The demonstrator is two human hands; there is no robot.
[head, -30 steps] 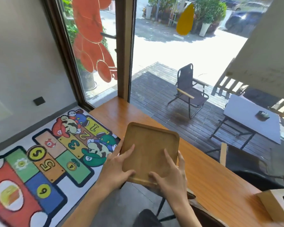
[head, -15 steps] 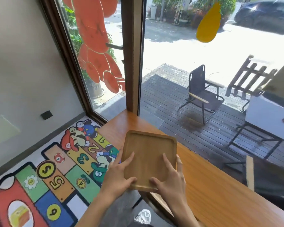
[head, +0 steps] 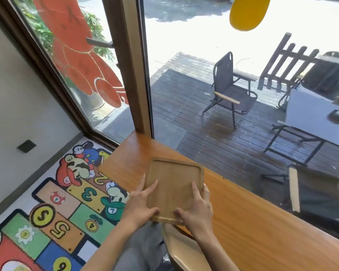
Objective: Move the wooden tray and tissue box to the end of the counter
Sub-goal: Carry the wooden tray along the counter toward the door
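The square wooden tray (head: 173, 178) with a raised rim is held over the near edge of the long wooden counter (head: 249, 208). My left hand (head: 142, 204) grips its near left corner, fingers on top. My right hand (head: 197, 207) grips the near right side, thumb on the near rim. The tray's near edge overhangs the counter. The counter's end meets the window frame beyond the tray. No tissue box is in view.
A tan chair back (head: 186, 251) stands just under my arms at the counter's near edge. A cartoon hopscotch mat (head: 53, 202) covers the floor to the left. The window post (head: 135, 65) rises at the counter's far end. Outside are a folding chair (head: 229, 90) and a table (head: 317, 122).
Both hands have carried the tray along the counter toward its window end, and my view has swung left. The tissue box, at the lower right a second ago, has left the view.
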